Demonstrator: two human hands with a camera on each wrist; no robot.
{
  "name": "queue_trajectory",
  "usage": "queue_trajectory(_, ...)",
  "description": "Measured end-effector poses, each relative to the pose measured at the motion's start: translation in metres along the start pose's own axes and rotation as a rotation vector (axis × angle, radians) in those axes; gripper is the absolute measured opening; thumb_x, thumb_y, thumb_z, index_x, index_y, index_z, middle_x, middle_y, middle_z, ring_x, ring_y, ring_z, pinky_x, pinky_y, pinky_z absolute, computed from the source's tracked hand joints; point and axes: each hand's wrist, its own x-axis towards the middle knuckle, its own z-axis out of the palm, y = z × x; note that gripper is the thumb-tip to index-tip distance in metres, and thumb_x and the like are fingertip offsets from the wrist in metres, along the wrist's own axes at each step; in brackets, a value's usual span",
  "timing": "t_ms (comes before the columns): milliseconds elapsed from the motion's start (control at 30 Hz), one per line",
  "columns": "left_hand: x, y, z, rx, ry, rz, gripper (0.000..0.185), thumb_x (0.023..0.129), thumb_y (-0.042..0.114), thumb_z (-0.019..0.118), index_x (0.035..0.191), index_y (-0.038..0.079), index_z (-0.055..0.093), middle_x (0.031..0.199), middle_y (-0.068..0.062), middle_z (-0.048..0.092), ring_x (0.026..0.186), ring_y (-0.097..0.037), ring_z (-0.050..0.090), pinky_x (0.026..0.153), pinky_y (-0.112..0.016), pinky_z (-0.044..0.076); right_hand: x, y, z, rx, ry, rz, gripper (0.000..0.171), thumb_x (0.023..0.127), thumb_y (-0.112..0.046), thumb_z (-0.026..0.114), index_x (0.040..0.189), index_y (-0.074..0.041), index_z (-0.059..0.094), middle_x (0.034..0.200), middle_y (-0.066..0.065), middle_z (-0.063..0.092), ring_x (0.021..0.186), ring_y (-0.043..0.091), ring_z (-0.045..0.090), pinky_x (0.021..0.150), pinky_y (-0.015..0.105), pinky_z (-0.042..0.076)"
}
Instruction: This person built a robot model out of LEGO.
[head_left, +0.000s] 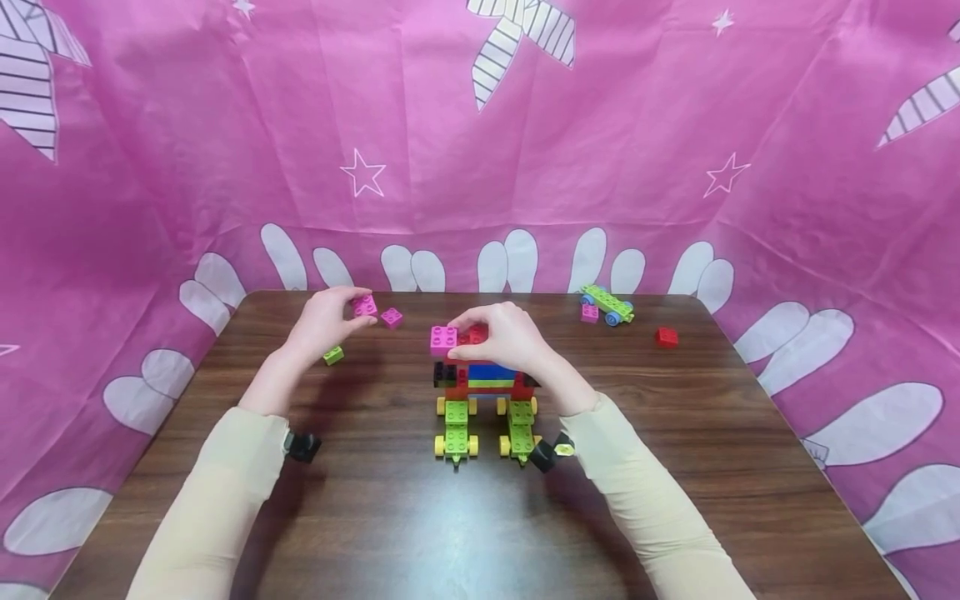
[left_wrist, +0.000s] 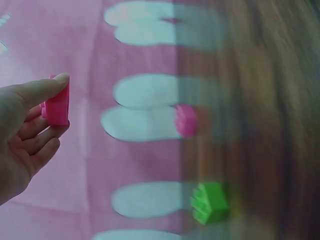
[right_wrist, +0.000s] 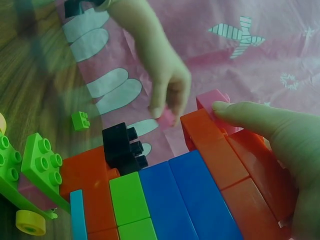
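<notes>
My left hand (head_left: 322,323) pinches a pink toy brick (head_left: 364,305) between thumb and fingertips, above the table's far left. In the left wrist view this brick (left_wrist: 59,106) is seen edge-on. My right hand (head_left: 512,337) is at the top of a brick build, its thumb and finger gripping another pink brick (head_left: 443,337) at the left end of the red top row. Blue bricks (right_wrist: 187,200), red bricks (right_wrist: 215,155) and a black brick (right_wrist: 120,145) make up the build. Below are two green wheeled bases (head_left: 456,435) with yellow wheels.
A loose pink brick (head_left: 392,317) and a small green brick (head_left: 333,356) lie near the left hand. Toward the far right stand a green wheeled base (head_left: 609,303) with blue wheels, a pink brick (head_left: 589,313) and a red brick (head_left: 667,337). Pink cloth (head_left: 637,167) hangs behind the table.
</notes>
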Motion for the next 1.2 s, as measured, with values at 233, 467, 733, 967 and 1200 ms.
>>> queue_trajectory(233, -0.012, 0.045, -0.014, -0.044, 0.047, 0.056, 0.047, 0.087, 0.017, 0.073, 0.129, -0.002, 0.060, 0.126, -0.022, 0.063, 0.122, -0.039, 0.056, 0.105, -0.052, 0.042, -0.001, 0.000, 0.000, 0.001, 0.003, -0.004, 0.041, 0.080, -0.036, 0.080, 0.114, -0.015, 0.073, 0.108, 0.001, 0.074, 0.101, 0.018, 0.066, 0.089, 0.038, 0.053)
queue_trajectory(467, -0.023, 0.075, -0.019, -0.094, 0.108, 0.158, 0.049, 0.085, 0.019, 0.077, 0.128, -0.001, 0.061, 0.122, -0.019, 0.066, 0.117, -0.035, 0.058, 0.102, -0.050, 0.045, -0.001, 0.001, 0.000, 0.006, 0.008, -0.012, 0.042, 0.080, -0.036, 0.080, 0.115, -0.014, 0.072, 0.109, 0.002, 0.074, 0.102, 0.018, 0.066, 0.090, 0.038, 0.053)
queue_trajectory(733, -0.033, 0.095, -0.016, -0.132, 0.161, 0.250, 0.051, 0.080, 0.019, 0.082, 0.125, 0.002, 0.064, 0.114, -0.015, 0.069, 0.103, -0.028, 0.062, 0.089, -0.044, 0.052, 0.000, 0.001, 0.001, 0.000, 0.016, -0.033, 0.041, 0.080, -0.036, 0.081, 0.113, -0.014, 0.073, 0.107, 0.002, 0.075, 0.099, 0.018, 0.067, 0.087, 0.036, 0.054)
queue_trajectory(967, -0.038, 0.109, -0.015, -0.150, 0.138, 0.258, 0.052, 0.076, 0.018, 0.084, 0.123, 0.004, 0.066, 0.111, -0.013, 0.069, 0.097, -0.025, 0.061, 0.083, -0.042, 0.053, 0.000, 0.001, 0.001, -0.001, 0.023, -0.032, 0.040, 0.080, -0.037, 0.080, 0.112, -0.014, 0.074, 0.104, 0.001, 0.075, 0.092, 0.015, 0.068, 0.079, 0.031, 0.055)
queue_trajectory(1200, -0.038, 0.112, -0.007, -0.198, 0.085, 0.244, 0.045, 0.079, 0.017, 0.082, 0.119, 0.004, 0.067, 0.115, -0.012, 0.069, 0.107, -0.027, 0.061, 0.090, -0.045, 0.054, 0.000, 0.003, 0.002, 0.007, 0.030, -0.037, 0.040, 0.080, -0.038, 0.080, 0.112, -0.014, 0.074, 0.102, 0.000, 0.075, 0.085, 0.013, 0.066, 0.071, 0.026, 0.052)
